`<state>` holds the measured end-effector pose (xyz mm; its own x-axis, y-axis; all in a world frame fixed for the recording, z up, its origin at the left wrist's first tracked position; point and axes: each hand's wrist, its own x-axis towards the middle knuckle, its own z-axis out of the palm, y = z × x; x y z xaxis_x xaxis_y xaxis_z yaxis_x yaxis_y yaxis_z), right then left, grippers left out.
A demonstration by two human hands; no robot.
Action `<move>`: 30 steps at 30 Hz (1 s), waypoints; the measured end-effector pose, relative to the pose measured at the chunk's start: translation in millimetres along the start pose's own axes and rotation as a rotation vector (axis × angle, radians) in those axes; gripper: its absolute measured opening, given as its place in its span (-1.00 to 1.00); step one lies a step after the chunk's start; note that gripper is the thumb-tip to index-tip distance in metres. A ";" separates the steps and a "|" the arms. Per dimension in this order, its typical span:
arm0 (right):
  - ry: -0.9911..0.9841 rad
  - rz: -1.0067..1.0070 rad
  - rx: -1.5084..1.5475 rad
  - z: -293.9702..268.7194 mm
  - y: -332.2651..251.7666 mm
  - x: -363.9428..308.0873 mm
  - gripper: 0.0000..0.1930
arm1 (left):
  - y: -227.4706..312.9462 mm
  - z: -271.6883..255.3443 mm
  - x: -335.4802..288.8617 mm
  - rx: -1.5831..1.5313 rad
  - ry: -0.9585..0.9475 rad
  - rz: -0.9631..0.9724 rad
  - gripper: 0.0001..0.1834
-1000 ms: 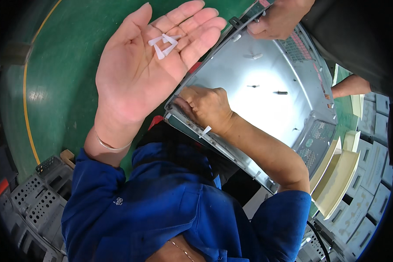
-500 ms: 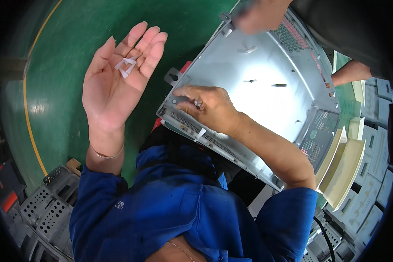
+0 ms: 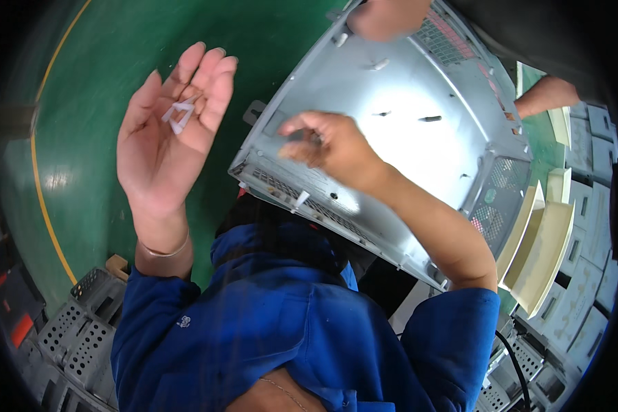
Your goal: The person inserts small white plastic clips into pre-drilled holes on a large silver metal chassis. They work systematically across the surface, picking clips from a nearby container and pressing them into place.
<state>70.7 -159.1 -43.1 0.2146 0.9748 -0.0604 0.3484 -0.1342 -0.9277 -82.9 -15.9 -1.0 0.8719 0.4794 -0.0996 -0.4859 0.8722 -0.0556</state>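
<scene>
Okay, left hand (image 3: pixel 166 147) is palm up over the green floor (image 3: pixel 82 130), fingers extended with a slight curl, thumb out to the side; nothing gripped, but a few white wedge-shaped plastic clips (image 3: pixel 178 118) lie loose where palm meets fingers. Right hand (image 3: pixel 343 147) is blurred, half curled above the near-left corner of a gray sheet-metal chassis (image 3: pixel 415 185), thumb and forefinger parted; can't tell if anything is pinched in there, or if the fingertips touch the metal. Chassis sits at an angle in front of the person, to the right of the left hand. One more white wedge clip (image 3: pixel 301 200) sticks out at its near edge, beside a slotted vent strip. On the chassis face: white plastic peg (image 3: pixel 380 65) toward the far side, dark post (image 3: pixel 430 119) near the middle. Keyhole tab (image 3: pixel 254 112) projects off the left edge. Right end has a perforated panel (image 3: pixel 508 180), far side a mesh grille (image 3: pixel 443 40). Co-worker's hand (image 3: pixel 388 17), also blurred, is at the far-left corner; its grip is unreadable. Periphery: cream channel-shaped parts (image 3: pixel 544 257) right of the chassis, perforated gray metal parts (image 3: pixel 75 333) piled lower left.
</scene>
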 end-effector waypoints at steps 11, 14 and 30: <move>0.410 0.421 1.153 -97.6 -46.2 -109.7 -0.69 | -0.6 5.0 -10.4 0.003 -0.111 0.025 -0.56; 0.561 0.378 1.163 -105.1 -48.2 -142.7 -0.73 | -5.1 15.6 -8.9 0.118 -0.221 0.070 -0.47; 1.347 -0.134 0.805 -246.0 38.6 -358.8 -0.73 | -55.5 30.9 -10.1 -0.087 -0.184 -0.189 -0.54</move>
<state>231.6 -557.9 33.4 0.9990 0.0441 -0.0123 -0.0323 0.4910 -0.8706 -62.9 -66.2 33.8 0.9399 0.3257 0.1020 -0.3103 0.9400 -0.1420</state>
